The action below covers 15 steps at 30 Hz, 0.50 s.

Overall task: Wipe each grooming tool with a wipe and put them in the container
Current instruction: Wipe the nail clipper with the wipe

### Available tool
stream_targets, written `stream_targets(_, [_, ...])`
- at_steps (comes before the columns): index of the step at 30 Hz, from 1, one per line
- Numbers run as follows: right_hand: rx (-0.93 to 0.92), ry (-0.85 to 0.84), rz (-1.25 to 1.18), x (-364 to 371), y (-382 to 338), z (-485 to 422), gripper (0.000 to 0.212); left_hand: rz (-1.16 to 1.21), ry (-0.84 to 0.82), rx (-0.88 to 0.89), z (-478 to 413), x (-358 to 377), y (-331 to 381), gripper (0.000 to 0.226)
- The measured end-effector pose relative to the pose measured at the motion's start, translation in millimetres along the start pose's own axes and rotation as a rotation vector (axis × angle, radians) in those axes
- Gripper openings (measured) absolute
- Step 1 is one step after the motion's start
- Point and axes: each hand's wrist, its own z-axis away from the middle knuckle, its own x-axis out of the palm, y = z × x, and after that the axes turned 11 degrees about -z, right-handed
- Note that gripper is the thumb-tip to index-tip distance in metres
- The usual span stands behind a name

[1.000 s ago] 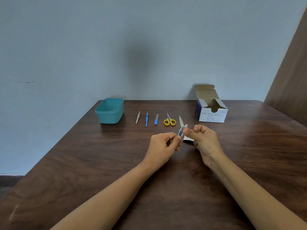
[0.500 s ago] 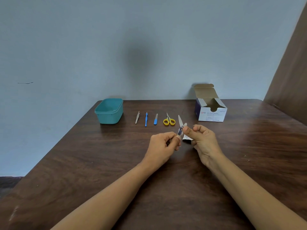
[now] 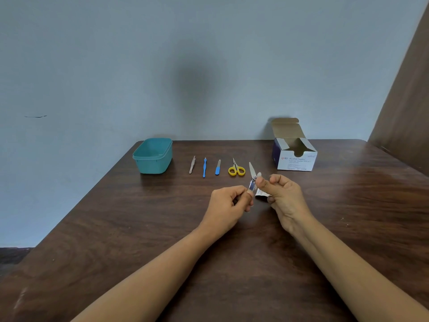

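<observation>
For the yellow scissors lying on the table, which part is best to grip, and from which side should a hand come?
Probably the handle loops, from above on the near side. The yellow scissors lie flat on the table with closed blades pointing toward the wall and the loops facing the person, so a pinch across the loops avoids the tips.

The only print I can read is on the front of the open white cardboard box (image 3: 296, 161) at the back right of my counter (image 3: 116, 228): "BD" and "Alcohol Swabs". The smaller lines beneath are too blurred to read.
</observation>
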Motion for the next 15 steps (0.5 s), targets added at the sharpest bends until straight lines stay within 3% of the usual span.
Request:
stream_targets(9, [0.019, -0.105, 0.118, -0.7, 3.7, 0.5, 0.029, 0.011, 0.034, -0.007, -1.1, -0.6, -5.0, 0.027])
stream_targets(15, [0.120, -0.064, 0.088, -2.1, -2.2, -2.8, 0.029, 0.149, 0.026, -0.077, -3.6, 2.6, -8.4, 0.028])
